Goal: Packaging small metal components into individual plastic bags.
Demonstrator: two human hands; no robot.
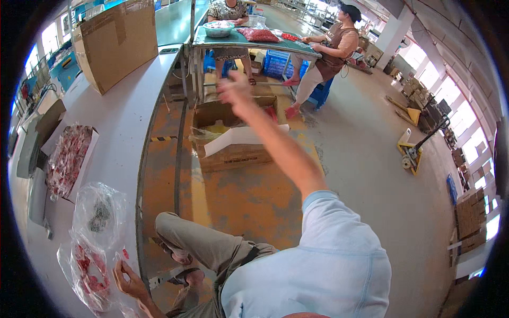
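At the table's near edge, my left hand [130, 283] has its fingertips pinched on a small clear bag [117, 257] with a red piece [125, 254] at it. Beside that hand lies a large clear plastic bag [91, 281] of red pieces. Another clear bag [99, 214], with something dark green in it, lies just beyond. My right hand [234, 91] is stretched far forward, above the far side of an open cardboard box [233, 156] on the floor. It is smeared by motion, so its fingers and anything in them cannot be made out.
A carton of wrapped red items [69, 161] and a large closed cardboard box [119, 45] stand on the white table [119, 114]. Two people sit and stand at a green table [233, 40] with a basin [218, 29] and red bag [259, 35]. A yellow pallet jack [409, 151] stands right.
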